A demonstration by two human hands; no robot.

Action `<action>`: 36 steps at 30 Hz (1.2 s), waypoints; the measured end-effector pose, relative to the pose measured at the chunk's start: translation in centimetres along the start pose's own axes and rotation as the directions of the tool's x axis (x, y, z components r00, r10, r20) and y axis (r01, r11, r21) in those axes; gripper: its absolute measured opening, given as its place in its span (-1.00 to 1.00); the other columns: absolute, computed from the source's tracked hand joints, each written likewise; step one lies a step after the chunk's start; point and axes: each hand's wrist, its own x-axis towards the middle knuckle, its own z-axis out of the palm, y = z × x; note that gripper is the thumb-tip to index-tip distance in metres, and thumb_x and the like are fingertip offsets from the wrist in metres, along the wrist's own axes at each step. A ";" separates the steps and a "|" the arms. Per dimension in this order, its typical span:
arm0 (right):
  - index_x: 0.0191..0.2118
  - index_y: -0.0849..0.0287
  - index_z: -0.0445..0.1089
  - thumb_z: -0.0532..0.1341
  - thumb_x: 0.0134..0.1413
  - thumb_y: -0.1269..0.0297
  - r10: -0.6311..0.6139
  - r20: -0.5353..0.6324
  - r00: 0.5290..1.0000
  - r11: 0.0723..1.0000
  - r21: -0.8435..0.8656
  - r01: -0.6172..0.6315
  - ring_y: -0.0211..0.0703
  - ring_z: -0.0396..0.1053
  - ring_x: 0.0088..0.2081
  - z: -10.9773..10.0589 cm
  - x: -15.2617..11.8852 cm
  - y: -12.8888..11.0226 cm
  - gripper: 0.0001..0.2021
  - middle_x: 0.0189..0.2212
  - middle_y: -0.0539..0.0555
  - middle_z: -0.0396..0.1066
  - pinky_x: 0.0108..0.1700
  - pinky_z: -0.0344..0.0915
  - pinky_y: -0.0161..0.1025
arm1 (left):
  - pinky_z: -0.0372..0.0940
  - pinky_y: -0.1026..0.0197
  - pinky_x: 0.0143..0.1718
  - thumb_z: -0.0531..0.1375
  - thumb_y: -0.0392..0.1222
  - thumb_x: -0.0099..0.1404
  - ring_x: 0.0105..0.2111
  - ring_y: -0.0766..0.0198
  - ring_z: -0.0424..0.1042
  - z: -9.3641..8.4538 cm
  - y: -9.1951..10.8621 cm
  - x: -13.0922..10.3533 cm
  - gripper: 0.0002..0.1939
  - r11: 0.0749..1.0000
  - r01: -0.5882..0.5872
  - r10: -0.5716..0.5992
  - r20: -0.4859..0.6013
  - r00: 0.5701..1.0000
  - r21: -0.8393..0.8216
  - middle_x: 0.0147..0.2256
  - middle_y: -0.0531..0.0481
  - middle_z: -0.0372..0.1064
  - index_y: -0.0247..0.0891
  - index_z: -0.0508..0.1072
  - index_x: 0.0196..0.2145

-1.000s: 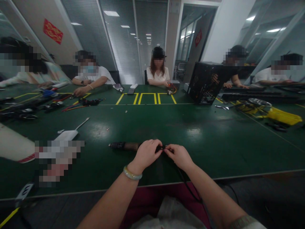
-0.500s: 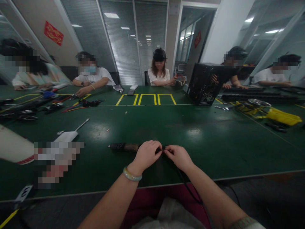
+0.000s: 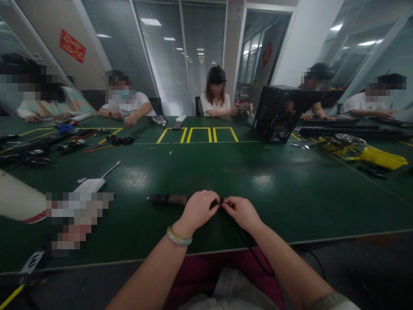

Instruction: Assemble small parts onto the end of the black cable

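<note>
A dark cylindrical tool (image 3: pixel 167 199) lies on the green table with its metal tip pointing left. My left hand (image 3: pixel 200 208) is wrapped over its right part, fingers curled, a bangle on the wrist. Beside it, my right hand (image 3: pixel 241 211) pinches at the tool's right end, its fingertips almost touching those of my left hand. From under my right hand a black cable (image 3: pixel 254 254) runs down over the table's front edge. The small part between the fingertips is too small to tell.
A black perforated case (image 3: pixel 277 114) stands at the back right, with a yellow frame-like object (image 3: pixel 383 158) nearer. A white tool with a thin shaft (image 3: pixel 92 184) lies at left. Cables (image 3: pixel 119 140) lie at back left. Several people sit across the green table (image 3: pixel 200 168).
My hands and the tool look unmoved. Across the table at left, the masked person's hand has lifted off the cables and drawn back to the right.
</note>
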 end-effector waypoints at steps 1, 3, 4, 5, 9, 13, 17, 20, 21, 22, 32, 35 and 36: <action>-0.27 0.05 0.52 0.18 0.18 0.19 -0.003 -0.001 1.000 1.000 -0.002 0.003 -0.17 0.42 -0.35 0.0 0.0 0.0 -0.83 -0.35 0.00 0.54 -0.33 0.19 -0.32 | 0.22 0.13 -0.14 0.22 -0.26 0.26 -0.20 0.18 0.37 0.0 0.0 0.0 -0.86 1.000 0.006 -0.006 -0.002 1.000 0.004 -0.23 0.03 0.41 -0.16 0.37 -0.21; -0.28 0.06 0.52 0.17 0.18 0.19 -0.005 -0.004 1.000 1.000 -0.003 0.005 -0.17 0.42 -0.35 0.1 0.0 0.1 -0.83 -0.36 0.00 0.53 -0.34 0.19 -0.33 | 0.23 0.13 -0.14 0.23 -0.25 0.25 -0.20 0.18 0.37 0.1 0.0 0.0 -0.82 0.999 0.029 -0.029 -0.012 1.000 0.018 -0.24 0.03 0.40 -0.16 0.36 -0.17; -0.28 0.06 0.52 0.17 0.18 0.19 -0.005 -0.005 1.000 1.000 0.000 0.005 -0.17 0.42 -0.35 0.1 0.0 0.1 -0.82 -0.36 0.00 0.53 -0.34 0.19 -0.33 | 0.23 0.13 -0.14 0.23 -0.25 0.25 -0.21 0.18 0.37 0.1 0.0 -0.1 -0.81 0.999 0.040 -0.040 -0.017 0.999 0.026 -0.24 0.03 0.40 -0.17 0.35 -0.16; -0.27 0.06 0.52 0.17 0.18 0.19 -0.005 -0.005 1.000 1.000 0.002 0.005 -0.17 0.42 -0.35 0.2 0.0 0.1 -0.82 -0.36 0.00 0.53 -0.34 0.19 -0.33 | 0.23 0.13 -0.14 0.23 -0.24 0.25 -0.21 0.18 0.37 0.1 0.0 -0.1 -0.81 0.998 0.045 -0.045 -0.019 0.999 0.032 -0.25 0.04 0.39 -0.17 0.35 -0.17; -0.26 0.05 0.52 0.18 0.18 0.18 -0.005 -0.004 1.000 1.000 -0.001 0.005 -0.17 0.41 -0.35 0.1 0.0 0.1 -0.82 -0.36 -0.01 0.53 -0.35 0.19 -0.33 | 0.22 0.13 -0.13 0.23 -0.25 0.25 -0.21 0.19 0.37 0.1 -0.1 -0.1 -0.88 1.000 0.010 -0.010 0.000 1.000 0.028 -0.26 0.04 0.40 -0.17 0.37 -0.24; -0.27 0.05 0.52 0.18 0.17 0.18 -0.010 -0.006 1.000 1.000 -0.005 0.010 -0.18 0.41 -0.36 0.1 0.0 0.0 -0.82 -0.37 -0.01 0.53 -0.34 0.19 -0.33 | 0.22 0.14 -0.15 0.21 -0.25 0.26 -0.22 0.19 0.37 0.2 -0.2 0.0 -0.92 1.000 -0.003 0.003 0.002 1.000 0.009 -0.26 0.03 0.41 -0.17 0.38 -0.26; -0.26 0.06 0.53 0.17 0.18 0.18 -0.004 0.003 1.000 1.000 -0.009 0.004 -0.17 0.41 -0.34 0.0 0.1 0.0 -0.81 -0.37 0.00 0.53 -0.33 0.20 -0.32 | 0.22 0.15 -0.14 0.21 -0.26 0.27 -0.21 0.20 0.37 0.2 -0.2 0.1 -0.93 1.000 -0.010 0.010 0.005 1.000 0.006 -0.25 0.04 0.41 -0.16 0.39 -0.26; -0.24 0.06 0.52 0.16 0.19 0.18 -0.001 0.010 1.000 1.000 -0.007 0.001 -0.16 0.42 -0.32 0.0 0.0 -0.1 -0.81 -0.34 0.01 0.53 -0.30 0.21 -0.32 | 0.23 0.15 -0.12 0.20 -0.27 0.28 -0.20 0.21 0.37 0.2 -0.2 0.0 -0.89 1.000 -0.014 0.014 0.004 1.000 0.008 -0.24 0.04 0.41 -0.15 0.39 -0.22; -0.24 0.06 0.52 0.16 0.19 0.18 -0.002 0.008 1.000 1.000 -0.006 0.002 -0.16 0.42 -0.32 0.0 0.0 -0.1 -0.81 -0.34 0.01 0.53 -0.30 0.21 -0.31 | 0.23 0.15 -0.12 0.21 -0.26 0.28 -0.20 0.20 0.37 0.2 -0.2 0.0 -0.87 1.000 -0.002 0.002 -0.001 1.000 0.011 -0.23 0.04 0.41 -0.15 0.38 -0.20; -0.24 0.06 0.52 0.16 0.19 0.18 -0.003 0.010 1.000 1.000 -0.005 0.003 -0.16 0.42 -0.32 0.0 0.0 -0.1 -0.81 -0.34 0.01 0.53 -0.30 0.21 -0.31 | 0.24 0.15 -0.14 0.21 -0.26 0.27 -0.21 0.20 0.38 0.2 -0.2 0.0 -0.85 1.000 0.015 -0.015 -0.007 1.000 0.016 -0.24 0.04 0.41 -0.15 0.37 -0.18; -0.26 0.06 0.53 0.17 0.18 0.18 -0.003 0.009 1.000 1.000 -0.019 0.003 -0.16 0.42 -0.34 -0.1 0.1 -0.3 -0.81 -0.34 0.00 0.54 -0.32 0.20 -0.32 | 0.24 0.13 -0.11 0.23 -0.27 0.26 -0.18 0.20 0.38 0.1 -0.3 0.0 -0.91 1.000 -0.008 0.008 0.001 1.000 -0.020 -0.24 0.05 0.43 -0.16 0.41 -0.25; -0.26 0.06 0.53 0.17 0.18 0.18 -0.011 0.005 1.000 1.000 -0.024 0.011 -0.17 0.41 -0.36 -0.1 0.1 -0.2 -0.82 -0.35 0.00 0.54 -0.32 0.19 -0.32 | 0.24 0.13 -0.09 0.23 -0.27 0.26 -0.17 0.19 0.38 0.2 -0.4 0.0 -0.91 0.999 -0.011 0.011 0.000 1.000 -0.035 -0.23 0.03 0.43 -0.16 0.43 -0.25; -0.26 0.06 0.53 0.17 0.18 0.18 -0.010 0.004 1.000 1.000 -0.024 0.010 -0.18 0.41 -0.36 -0.1 0.1 -0.2 -0.82 -0.35 0.00 0.54 -0.32 0.19 -0.32 | 0.24 0.12 -0.10 0.23 -0.27 0.26 -0.17 0.19 0.38 0.2 -0.3 0.0 -0.91 0.999 -0.011 0.011 -0.001 1.000 -0.037 -0.23 0.03 0.43 -0.16 0.43 -0.25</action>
